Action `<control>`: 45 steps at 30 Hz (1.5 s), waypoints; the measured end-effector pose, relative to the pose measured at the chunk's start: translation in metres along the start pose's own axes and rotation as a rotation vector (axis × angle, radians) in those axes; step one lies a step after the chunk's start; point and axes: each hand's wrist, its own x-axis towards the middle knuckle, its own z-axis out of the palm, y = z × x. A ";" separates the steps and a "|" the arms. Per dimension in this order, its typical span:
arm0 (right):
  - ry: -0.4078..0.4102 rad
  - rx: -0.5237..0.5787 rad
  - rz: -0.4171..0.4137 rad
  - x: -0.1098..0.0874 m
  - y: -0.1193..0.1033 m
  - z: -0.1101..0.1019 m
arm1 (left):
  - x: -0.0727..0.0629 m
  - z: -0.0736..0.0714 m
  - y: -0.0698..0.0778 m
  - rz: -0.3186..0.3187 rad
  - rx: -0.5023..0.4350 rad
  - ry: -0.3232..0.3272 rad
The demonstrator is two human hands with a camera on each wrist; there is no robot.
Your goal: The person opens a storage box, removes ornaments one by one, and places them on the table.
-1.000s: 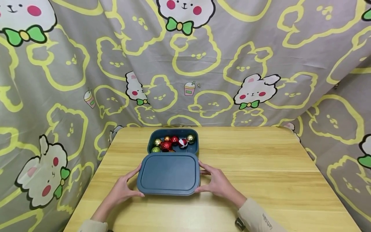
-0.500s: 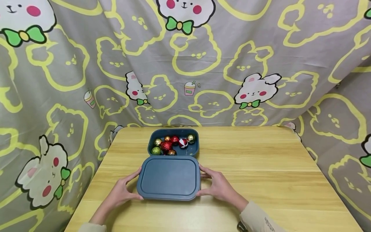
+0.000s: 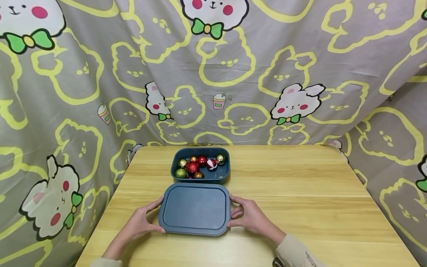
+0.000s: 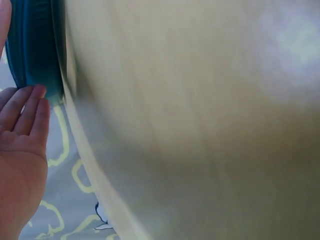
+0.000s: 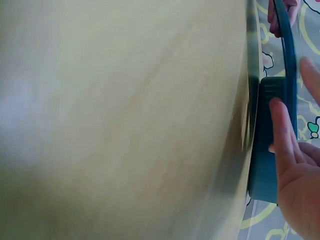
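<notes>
Table (image 3: 300,185), lid (image 3: 195,209) apart (right wrist view)

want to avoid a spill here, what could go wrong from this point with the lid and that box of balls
The uncovered box of shiny balls sits just beyond the lid; if the lid knocked it, balls might jump out. The left hand and right hand hold the lid by its short sides, above the table, so a loosened grip could drop it.
</notes>
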 end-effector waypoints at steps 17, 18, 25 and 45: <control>0.039 -0.107 0.008 0.011 0.002 0.009 | 0.011 0.004 -0.001 -0.047 0.093 -0.109; 0.046 -0.112 0.006 0.011 0.002 0.010 | 0.012 0.004 -0.001 -0.040 0.102 -0.108; 0.073 -0.111 -0.005 0.011 0.001 0.010 | 0.015 0.004 0.000 -0.011 0.152 -0.102; 0.047 -0.149 0.035 0.015 -0.001 0.012 | 0.017 0.006 0.004 -0.062 0.201 -0.122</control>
